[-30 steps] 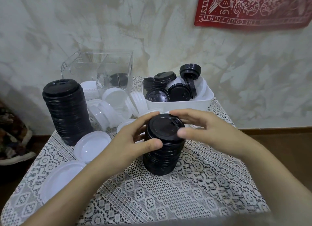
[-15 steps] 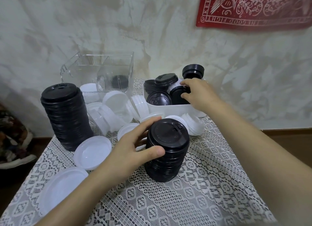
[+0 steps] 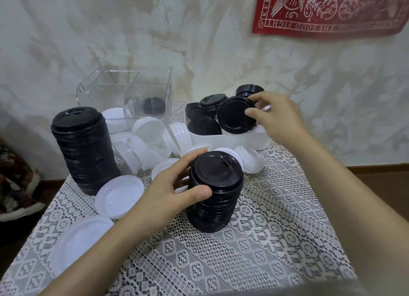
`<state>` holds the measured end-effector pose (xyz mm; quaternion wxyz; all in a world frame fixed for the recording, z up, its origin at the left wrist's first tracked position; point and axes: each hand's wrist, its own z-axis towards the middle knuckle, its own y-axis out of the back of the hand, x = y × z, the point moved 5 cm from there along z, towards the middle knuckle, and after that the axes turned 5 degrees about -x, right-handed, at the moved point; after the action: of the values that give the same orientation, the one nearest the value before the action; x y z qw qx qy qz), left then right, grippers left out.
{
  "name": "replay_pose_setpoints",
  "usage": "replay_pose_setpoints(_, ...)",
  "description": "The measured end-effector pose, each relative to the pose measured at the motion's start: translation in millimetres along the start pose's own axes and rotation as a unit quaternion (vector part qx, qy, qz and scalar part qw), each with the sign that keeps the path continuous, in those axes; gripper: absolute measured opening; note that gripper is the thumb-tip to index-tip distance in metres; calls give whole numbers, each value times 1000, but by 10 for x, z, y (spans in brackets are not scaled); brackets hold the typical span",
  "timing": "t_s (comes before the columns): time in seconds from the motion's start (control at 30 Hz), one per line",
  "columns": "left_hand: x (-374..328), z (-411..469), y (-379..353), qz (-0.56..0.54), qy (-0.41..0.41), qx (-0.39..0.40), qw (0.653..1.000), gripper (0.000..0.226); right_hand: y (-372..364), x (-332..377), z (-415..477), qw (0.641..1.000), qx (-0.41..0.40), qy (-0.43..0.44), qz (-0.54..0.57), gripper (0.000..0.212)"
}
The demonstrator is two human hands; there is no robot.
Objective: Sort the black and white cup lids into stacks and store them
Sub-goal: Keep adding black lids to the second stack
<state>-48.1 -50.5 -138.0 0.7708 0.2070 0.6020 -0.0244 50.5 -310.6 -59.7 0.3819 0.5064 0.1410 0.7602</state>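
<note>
A short stack of black lids (image 3: 215, 191) stands mid-table, and my left hand (image 3: 174, 188) grips its upper part from the left. My right hand (image 3: 275, 116) pinches a single black lid (image 3: 234, 116) by its rim, tilted on edge above the white bin (image 3: 223, 140), which holds more black lids (image 3: 204, 124). A taller stack of black lids (image 3: 84, 149) stands at the left. Loose white lids (image 3: 120, 197) lie scattered between the stacks and around the bin.
A clear plastic box (image 3: 128, 96) with a divider stands at the back against the wall. The lace tablecloth (image 3: 276, 240) covers the table. Its right and front parts carry no lids. A large white lid (image 3: 79, 240) lies near the front left edge.
My right hand left the short stack, reached into the white bin and lifted one black lid up by its rim. My left hand stayed on the short stack.
</note>
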Motion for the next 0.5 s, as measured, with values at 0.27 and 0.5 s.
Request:
replay_pose_setpoints(0.27,-9,-6,-16,-1,-9,2,1000,80,231,319,-547,953,131,-66,266,24)
replay_pose_setpoints(0.5,-50,2,-45,-7,-35,10,999,75,91,397,-906,954,220,-48,199,14)
